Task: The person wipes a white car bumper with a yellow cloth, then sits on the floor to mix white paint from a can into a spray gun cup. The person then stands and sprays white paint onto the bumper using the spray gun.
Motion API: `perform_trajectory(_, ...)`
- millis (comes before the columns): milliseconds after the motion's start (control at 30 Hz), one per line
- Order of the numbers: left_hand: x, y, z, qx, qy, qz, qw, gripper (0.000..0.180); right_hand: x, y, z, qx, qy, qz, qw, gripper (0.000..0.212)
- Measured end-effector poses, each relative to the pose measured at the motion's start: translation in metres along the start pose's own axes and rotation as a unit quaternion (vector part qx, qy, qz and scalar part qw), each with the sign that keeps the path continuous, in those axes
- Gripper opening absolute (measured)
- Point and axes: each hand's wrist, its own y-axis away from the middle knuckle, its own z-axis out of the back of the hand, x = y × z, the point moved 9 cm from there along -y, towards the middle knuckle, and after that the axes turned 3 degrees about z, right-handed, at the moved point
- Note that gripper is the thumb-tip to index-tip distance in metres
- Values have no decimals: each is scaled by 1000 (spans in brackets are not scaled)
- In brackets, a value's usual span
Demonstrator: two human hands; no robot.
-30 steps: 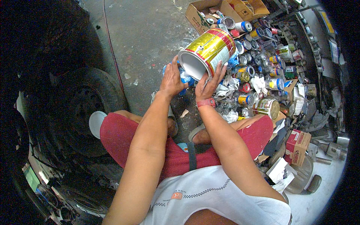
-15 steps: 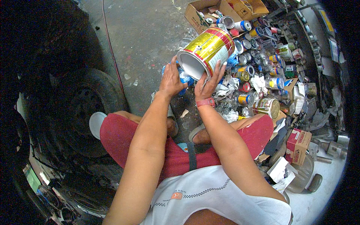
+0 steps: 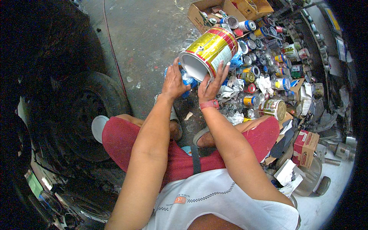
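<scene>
A large yellow and red paint can (image 3: 214, 44) is tilted in front of me, its open mouth facing me and down. Pale paint (image 3: 195, 71) lies inside, along the lower lip. My right hand (image 3: 212, 83), with a pink wristwatch (image 3: 209, 104), grips the can's lower right side near the rim. On the left of the mouth, my left hand (image 3: 174, 81) has its fingers up against the rim and its thumb apart below. Crumpled blue plastic (image 3: 188, 79) shows between the hands. Whatever is directly under the lip is mostly hidden.
Many small paint cans (image 3: 251, 101) and crumpled white paper (image 3: 265, 85) crowd the floor on the right. Cardboard boxes (image 3: 199, 17) stand at the back. A dark wheel (image 3: 90, 111) is on my left, with a thin hose (image 3: 114, 57) beyond it. A round white lid (image 3: 99, 128) rests by my left knee.
The paint can and both hands have shifted very slightly left. The can's tilt and my grip look almost the same.
</scene>
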Motion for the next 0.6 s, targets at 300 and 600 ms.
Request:
perform_trajectory(300,-1,0,1,7,3,-1,1000,136,0,0,0,-1,-10,-1,1000,63)
perform_trajectory(600,-2,2,3,-15,-6,-20,1000,133,1,1,-1,-2,-6,0,1000,63)
